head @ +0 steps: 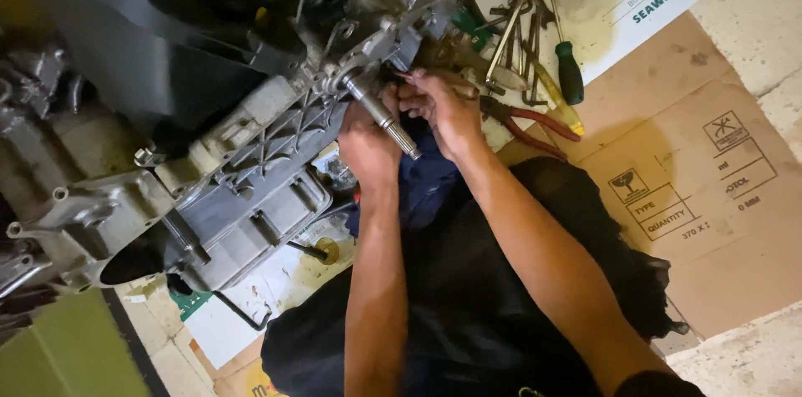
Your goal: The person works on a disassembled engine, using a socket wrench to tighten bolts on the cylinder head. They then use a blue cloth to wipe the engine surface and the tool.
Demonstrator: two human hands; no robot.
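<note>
A grey metal engine case (251,171) lies on its side at centre left, with a steel threaded shaft (383,115) sticking out toward me. My left hand (368,146) sits right behind and under that shaft, its fingers curled against the case and partly hidden by it. My right hand (443,109) is just to the right. Its bent fingertips press on the case beside the shaft's base. Whether either hand holds a small part is hidden.
Tools lie on a white printed sheet (622,5) beyond my hands: a green-handled screwdriver (570,71), red-handled pliers (539,126), a yellow-handled screwdriver (561,109) and several wrenches (511,17). Flattened cardboard (710,222) covers the floor at right. A green object (67,351) sits at bottom left.
</note>
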